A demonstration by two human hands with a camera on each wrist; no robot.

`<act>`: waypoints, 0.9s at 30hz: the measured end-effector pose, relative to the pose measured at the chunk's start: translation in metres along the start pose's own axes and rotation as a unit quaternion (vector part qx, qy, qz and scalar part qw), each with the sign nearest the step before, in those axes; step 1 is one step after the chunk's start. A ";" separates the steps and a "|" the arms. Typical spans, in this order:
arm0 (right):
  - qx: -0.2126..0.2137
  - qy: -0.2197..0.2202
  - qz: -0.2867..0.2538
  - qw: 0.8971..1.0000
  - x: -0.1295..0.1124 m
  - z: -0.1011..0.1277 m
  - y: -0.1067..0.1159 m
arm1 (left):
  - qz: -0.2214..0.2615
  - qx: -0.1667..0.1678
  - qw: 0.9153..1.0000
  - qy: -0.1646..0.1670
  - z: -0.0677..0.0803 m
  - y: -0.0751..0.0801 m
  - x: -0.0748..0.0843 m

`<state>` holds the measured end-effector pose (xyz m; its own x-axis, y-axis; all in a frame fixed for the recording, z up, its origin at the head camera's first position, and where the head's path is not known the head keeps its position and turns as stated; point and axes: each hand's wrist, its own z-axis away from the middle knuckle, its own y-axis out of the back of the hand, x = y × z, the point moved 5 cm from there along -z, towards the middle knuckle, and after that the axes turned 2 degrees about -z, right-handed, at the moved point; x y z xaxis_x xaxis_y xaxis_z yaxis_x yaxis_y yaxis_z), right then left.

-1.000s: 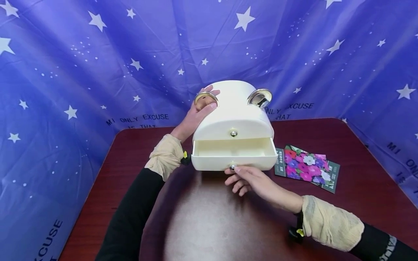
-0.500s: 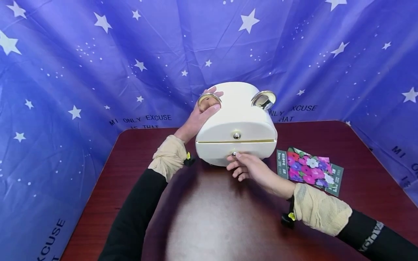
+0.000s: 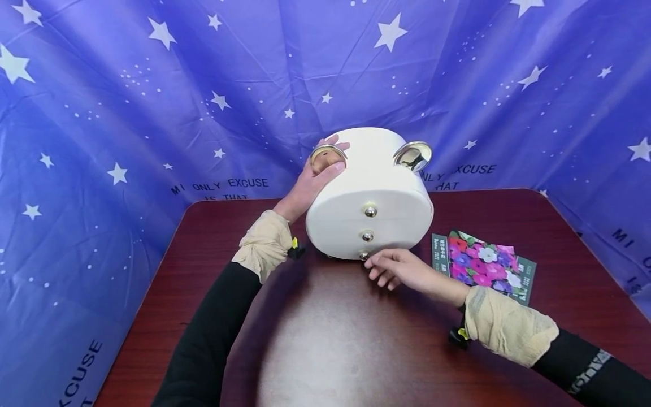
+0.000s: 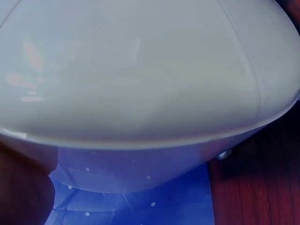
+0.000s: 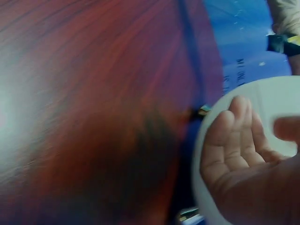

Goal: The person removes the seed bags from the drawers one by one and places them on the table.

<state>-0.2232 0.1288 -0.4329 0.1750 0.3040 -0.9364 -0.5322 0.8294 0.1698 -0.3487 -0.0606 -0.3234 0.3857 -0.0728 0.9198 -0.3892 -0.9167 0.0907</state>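
A white rounded drawer box [image 3: 338,212] with gold ear-shaped trims stands at the back of the table, its drawers all pushed in. My left hand [image 3: 317,178] holds the box's left gold ear [image 3: 328,148], thumb on the white top and fingers behind the ear. My right hand [image 3: 404,274] is at the lower front, its fingertips right beside the bottom knob [image 3: 364,256]. In the right wrist view its fingers [image 5: 232,136] are loosely bent, with the thumb apart from them. Above are the middle knob [image 3: 368,237] and the top knob [image 3: 370,211].
Flower-printed seed packets [image 3: 483,263] lie overlapping to the right of the box. The dark red table [image 3: 310,339] shines in front. A blue star-patterned curtain [image 3: 244,68] hangs close behind the box and along both sides.
The middle drawer, drawn out a second ago, has slid fully in under the right hand's push. That hand has since left the middle knob and dropped to the bottom one. The left hand stays put.
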 end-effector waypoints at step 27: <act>0.063 -0.063 -0.140 0.986 0.032 -0.025 -0.024 | -0.004 0.004 1.000 0.001 0.000 -0.001 0.000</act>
<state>-0.2255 0.1072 -0.4742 0.4067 0.1039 -0.9077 -0.3425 0.9384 -0.0460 -0.3480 -0.0602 -0.3234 0.3864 -0.0653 0.9200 -0.3793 -0.9205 0.0940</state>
